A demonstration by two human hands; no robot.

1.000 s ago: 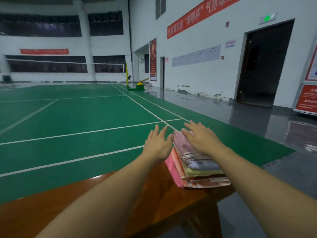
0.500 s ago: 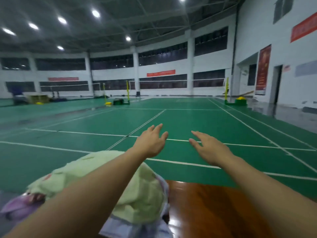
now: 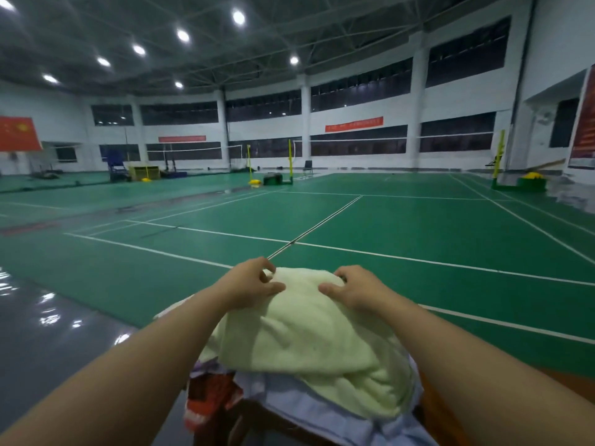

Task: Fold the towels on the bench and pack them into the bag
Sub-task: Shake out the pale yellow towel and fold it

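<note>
A pale yellow-green towel (image 3: 309, 346) lies crumpled on top of a heap of unfolded towels at the bench's left end. My left hand (image 3: 249, 286) pinches its far edge on the left. My right hand (image 3: 352, 289) grips the same far edge on the right, fingers curled over it. Under it lie a light lavender towel (image 3: 325, 420) and a red-and-white patterned one (image 3: 209, 400). The wooden bench (image 3: 444, 416) shows only as a sliver at the lower right. The folded stack and the bag are out of view.
A green badminton court (image 3: 386, 226) with white lines stretches ahead. Dark glossy floor (image 3: 48, 333) lies to the left of the bench. Net posts (image 3: 291, 159) and a chair (image 3: 307, 167) stand far off by the back wall.
My view swung left from the folded stack to the unfolded heap. Both hands, open in the air half a second ago, have come down and taken hold of the yellow-green towel's far edge.
</note>
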